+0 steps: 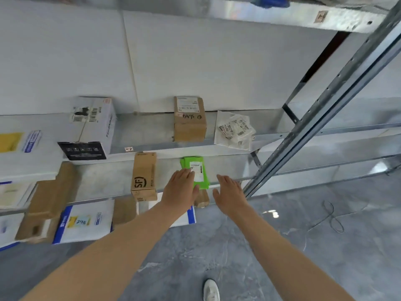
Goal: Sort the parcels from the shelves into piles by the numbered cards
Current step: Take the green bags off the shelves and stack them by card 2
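Green parcel pickup from shelf.
Left grip, released, rests flat on it; right grip, released, flanks it, apparently for lifting.

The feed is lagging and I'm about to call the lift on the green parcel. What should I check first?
1. Left hand on the green parcel: ok, straight fingers rest on its top.
2. Parcel gripped: not ok, neither hand is curled round it.
3. Right hand placed: not ok, it is open beside the parcel, apart from it.
4. Room alongside: ok, the SF box stands apart to the left.
5. Label readable: cannot tell, blurred and partly covered.
6. Target pile known: cannot tell, the small card on the shelf edge above is illegible.
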